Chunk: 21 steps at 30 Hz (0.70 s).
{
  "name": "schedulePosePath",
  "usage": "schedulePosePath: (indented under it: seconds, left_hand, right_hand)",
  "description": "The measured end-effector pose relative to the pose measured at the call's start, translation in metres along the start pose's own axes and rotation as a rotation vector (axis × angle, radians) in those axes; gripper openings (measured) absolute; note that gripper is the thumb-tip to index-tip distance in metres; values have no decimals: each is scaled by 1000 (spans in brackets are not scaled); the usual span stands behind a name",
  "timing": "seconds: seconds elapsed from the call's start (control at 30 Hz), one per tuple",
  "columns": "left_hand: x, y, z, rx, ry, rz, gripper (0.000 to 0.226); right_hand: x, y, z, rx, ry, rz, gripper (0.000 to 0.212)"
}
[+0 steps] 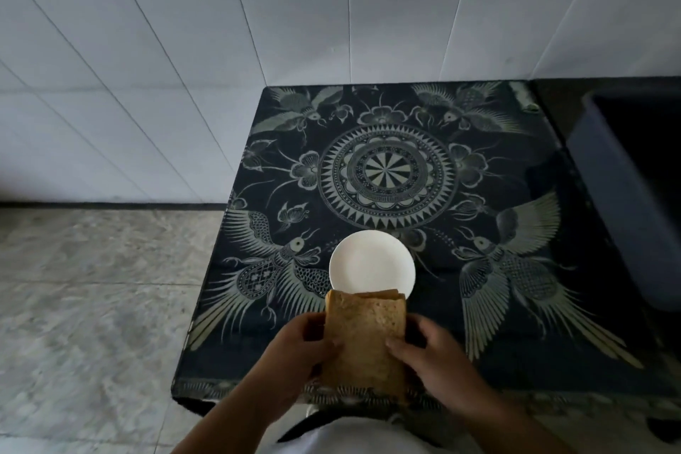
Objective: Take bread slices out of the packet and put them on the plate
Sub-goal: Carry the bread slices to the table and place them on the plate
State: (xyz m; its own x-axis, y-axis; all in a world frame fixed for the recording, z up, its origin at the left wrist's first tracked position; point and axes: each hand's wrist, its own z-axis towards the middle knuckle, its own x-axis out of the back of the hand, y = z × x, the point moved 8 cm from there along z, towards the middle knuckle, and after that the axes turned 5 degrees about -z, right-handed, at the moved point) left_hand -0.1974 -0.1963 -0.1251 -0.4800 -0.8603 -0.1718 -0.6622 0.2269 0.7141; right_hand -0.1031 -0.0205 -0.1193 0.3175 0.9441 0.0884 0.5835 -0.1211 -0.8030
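Note:
A stack of brown bread slices (363, 339) is held between both hands above the near edge of the table. I cannot make out the packet around it in this dim light. My left hand (294, 346) grips the stack's left side and my right hand (427, 350) grips its right side. Just beyond the bread, a small round white plate (370, 262) rests on the table with nothing on it. The far end of the bread covers the plate's near rim.
The table (516, 166) wears a dark cloth printed with birds and a central mandala. A dark blue tub (619, 203) stands at the right edge. White tiled wall behind, grey stone floor to the left.

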Motion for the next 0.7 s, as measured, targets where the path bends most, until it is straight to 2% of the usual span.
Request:
schedulePosePath:
  seconds: [0.23, 0.43, 0.6, 0.7]
  left_hand:
    - [4, 28, 51, -76, 16, 173, 26]
    - [-5, 55, 92, -152, 26, 347, 38]
    - [-18, 68, 124, -115, -26, 397, 54]
    - [-23, 76, 142, -103, -6, 400, 49]
  right_hand:
    - [5, -11, 39, -10, 167, -28, 35]
    - [17, -17, 92, -40, 251, -18, 29]
    - [29, -21, 131, -73, 299, -72, 30]
    - [32, -25, 151, -104, 295, -78, 31]
